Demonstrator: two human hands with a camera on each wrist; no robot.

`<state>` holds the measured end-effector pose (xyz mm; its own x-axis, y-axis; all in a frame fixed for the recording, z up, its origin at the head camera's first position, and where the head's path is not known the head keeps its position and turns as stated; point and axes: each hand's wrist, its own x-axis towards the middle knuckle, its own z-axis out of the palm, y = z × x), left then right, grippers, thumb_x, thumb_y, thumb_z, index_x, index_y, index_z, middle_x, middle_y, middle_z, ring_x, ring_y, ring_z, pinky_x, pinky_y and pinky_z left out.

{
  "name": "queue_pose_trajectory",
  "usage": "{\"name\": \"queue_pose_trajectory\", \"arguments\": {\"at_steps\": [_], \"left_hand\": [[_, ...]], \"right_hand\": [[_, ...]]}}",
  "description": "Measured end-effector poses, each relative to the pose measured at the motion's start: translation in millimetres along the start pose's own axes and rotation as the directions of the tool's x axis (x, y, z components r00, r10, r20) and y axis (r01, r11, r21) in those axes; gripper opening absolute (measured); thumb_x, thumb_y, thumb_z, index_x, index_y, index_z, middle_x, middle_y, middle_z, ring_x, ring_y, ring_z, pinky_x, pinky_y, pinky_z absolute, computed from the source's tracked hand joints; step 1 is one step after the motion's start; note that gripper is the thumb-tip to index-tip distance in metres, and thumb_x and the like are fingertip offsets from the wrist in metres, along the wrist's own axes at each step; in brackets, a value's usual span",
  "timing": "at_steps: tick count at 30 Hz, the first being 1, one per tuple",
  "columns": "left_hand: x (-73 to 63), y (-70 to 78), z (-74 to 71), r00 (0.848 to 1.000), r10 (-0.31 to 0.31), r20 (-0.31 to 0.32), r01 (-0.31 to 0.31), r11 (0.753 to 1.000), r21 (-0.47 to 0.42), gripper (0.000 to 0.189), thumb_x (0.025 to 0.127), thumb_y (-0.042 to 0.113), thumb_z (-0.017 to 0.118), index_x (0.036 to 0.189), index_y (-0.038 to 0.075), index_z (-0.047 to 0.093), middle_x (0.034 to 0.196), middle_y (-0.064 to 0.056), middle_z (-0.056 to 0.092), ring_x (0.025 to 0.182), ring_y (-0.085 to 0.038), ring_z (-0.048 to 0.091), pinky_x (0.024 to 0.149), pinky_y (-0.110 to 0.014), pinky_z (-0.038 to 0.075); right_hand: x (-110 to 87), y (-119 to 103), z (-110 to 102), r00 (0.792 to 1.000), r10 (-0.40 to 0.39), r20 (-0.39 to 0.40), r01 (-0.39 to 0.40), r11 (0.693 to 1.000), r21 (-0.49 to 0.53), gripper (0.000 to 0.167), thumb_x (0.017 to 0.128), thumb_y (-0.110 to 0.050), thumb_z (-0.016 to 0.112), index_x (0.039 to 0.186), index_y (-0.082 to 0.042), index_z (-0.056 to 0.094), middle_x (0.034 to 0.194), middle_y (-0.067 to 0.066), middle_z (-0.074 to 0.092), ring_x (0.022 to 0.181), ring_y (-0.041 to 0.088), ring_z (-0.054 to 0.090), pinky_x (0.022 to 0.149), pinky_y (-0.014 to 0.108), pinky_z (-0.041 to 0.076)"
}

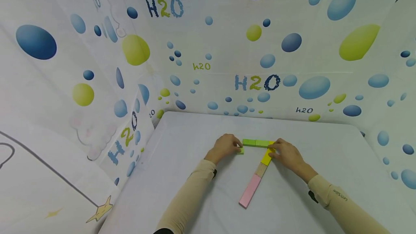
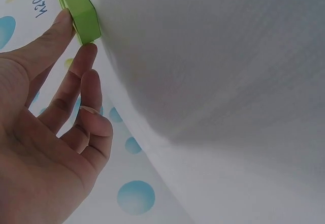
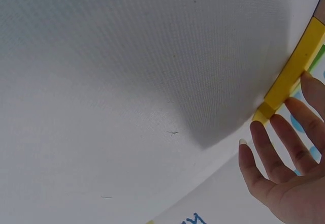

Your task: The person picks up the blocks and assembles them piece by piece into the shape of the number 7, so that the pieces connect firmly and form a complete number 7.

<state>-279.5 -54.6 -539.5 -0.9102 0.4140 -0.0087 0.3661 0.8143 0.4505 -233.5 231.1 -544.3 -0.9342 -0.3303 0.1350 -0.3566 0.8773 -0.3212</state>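
Observation:
My left hand (image 1: 225,148) pinches a green block (image 2: 84,17) between thumb and a finger; the other fingers curl loosely. In the head view this block lies at the left end of a short row of green blocks (image 1: 248,142), turned toward me. At the row's right end, my right hand (image 1: 287,155) has its fingertips against the yellow blocks (image 3: 297,64). Its fingers are spread and fairly straight in the right wrist view. From the yellow blocks, a slanting line runs toward me through a bare wood block (image 1: 261,170) to a pink strip (image 1: 250,191).
All the blocks lie on a table covered with a white cloth (image 1: 188,133). Behind it and at the left hang white sheets (image 1: 221,39) printed with blue and green drops and H2O lettering. Both forearms reach across the cloth from the near side.

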Motion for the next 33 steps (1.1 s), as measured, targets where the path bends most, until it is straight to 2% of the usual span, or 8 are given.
{"name": "queue_pose_trajectory", "arguments": {"at_steps": [8, 15, 19, 26, 33], "left_hand": [[2.1, -6.0, 0.2, 1.0, -0.02, -0.006, 0.02, 1.0, -0.024, 0.014, 0.088, 0.027, 0.085, 0.103, 0.025, 0.085, 0.091, 0.008, 0.07, 0.08, -0.008, 0.058, 0.069, -0.025, 0.049], [3.1, -8.4, -0.6, 0.999, -0.04, -0.02, 0.039, 0.999, -0.021, 0.018, 0.088, 0.027, 0.085, 0.106, 0.025, 0.085, 0.095, 0.006, 0.072, 0.084, -0.009, 0.061, 0.072, -0.026, 0.051], [3.0, -8.5, -2.1, 0.998, -0.055, -0.027, 0.054, 0.998, -0.025, 0.018, 0.088, 0.026, 0.085, 0.106, 0.025, 0.085, 0.098, 0.006, 0.073, 0.087, -0.009, 0.062, 0.074, -0.027, 0.051], [5.3, -6.7, -6.2, 0.995, -0.095, -0.022, 0.093, 0.993, -0.077, 0.019, 0.088, 0.024, 0.085, 0.107, 0.023, 0.084, 0.095, 0.006, 0.072, 0.082, -0.008, 0.06, 0.07, -0.025, 0.05], [9.3, -8.7, -4.8, 0.994, -0.109, -0.033, 0.106, 0.992, -0.066, 0.019, 0.088, 0.025, 0.085, 0.107, 0.024, 0.084, 0.097, 0.006, 0.072, 0.083, -0.009, 0.061, 0.071, -0.026, 0.051]], "right_hand": [[-0.1, 1.3, 2.0, 1.0, -0.006, -0.009, 0.006, 1.0, 0.007, 0.035, 0.091, -0.023, 0.083, 0.12, -0.005, 0.077, 0.111, 0.011, 0.067, 0.092, 0.026, 0.065, 0.081, 0.046, 0.057], [-0.9, 0.7, 1.7, 1.0, -0.012, -0.017, 0.012, 1.0, 0.011, 0.035, 0.091, -0.023, 0.083, 0.12, -0.005, 0.077, 0.11, 0.011, 0.067, 0.091, 0.025, 0.064, 0.08, 0.046, 0.057], [-1.4, -0.5, 1.2, 1.0, -0.01, -0.017, 0.01, 1.0, 0.005, 0.035, 0.09, -0.023, 0.083, 0.12, -0.004, 0.077, 0.11, 0.011, 0.067, 0.09, 0.024, 0.064, 0.079, 0.045, 0.057], [-2.8, -0.5, 1.2, 0.998, -0.032, -0.045, 0.033, 0.999, 0.02, 0.036, 0.09, -0.021, 0.084, 0.12, -0.003, 0.077, 0.109, 0.011, 0.067, 0.087, 0.024, 0.064, 0.076, 0.044, 0.056], [-2.4, 0.3, 2.6, 0.999, -0.026, -0.042, 0.026, 1.0, 0.015, 0.036, 0.09, -0.022, 0.084, 0.12, -0.004, 0.077, 0.109, 0.011, 0.067, 0.088, 0.024, 0.064, 0.076, 0.043, 0.056]]}}
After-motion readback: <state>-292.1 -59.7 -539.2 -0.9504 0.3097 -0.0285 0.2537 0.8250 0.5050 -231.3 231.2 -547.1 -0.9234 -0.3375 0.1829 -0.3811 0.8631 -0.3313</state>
